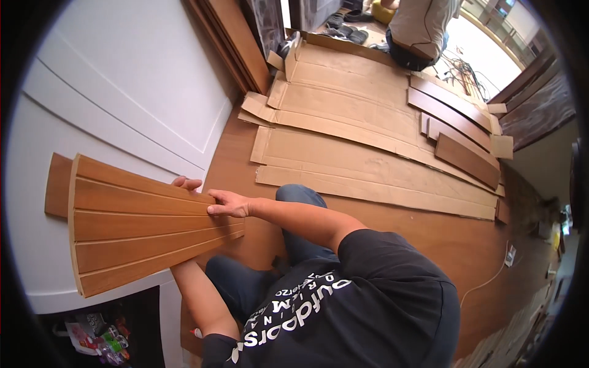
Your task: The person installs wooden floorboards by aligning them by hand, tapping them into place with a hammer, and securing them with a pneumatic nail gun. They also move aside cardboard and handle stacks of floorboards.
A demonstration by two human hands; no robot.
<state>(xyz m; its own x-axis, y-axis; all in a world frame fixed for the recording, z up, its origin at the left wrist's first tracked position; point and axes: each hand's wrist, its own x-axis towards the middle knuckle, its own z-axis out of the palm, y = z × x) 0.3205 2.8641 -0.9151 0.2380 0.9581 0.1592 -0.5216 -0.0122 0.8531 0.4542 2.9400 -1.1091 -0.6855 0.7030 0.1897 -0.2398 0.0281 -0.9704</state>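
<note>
A grooved orange-brown wooden board (135,221) is held up on edge at the left, beside the white panelled wall (141,86). My left hand (187,183) reaches behind it, with fingertips curled at its top edge. My right hand (227,204) grips the same board near its right end, thumb on the grooved face. A shorter brown board (58,181) shows behind the left end. Most of my left palm is hidden.
Cardboard sheets (337,141) cover floor ahead, with several dark planks (466,159) on their right. A person (417,30) sits near shoes (343,34) and cables (466,73). An open dark compartment (98,337) holds small items at lower left. A cord (485,285) lies right.
</note>
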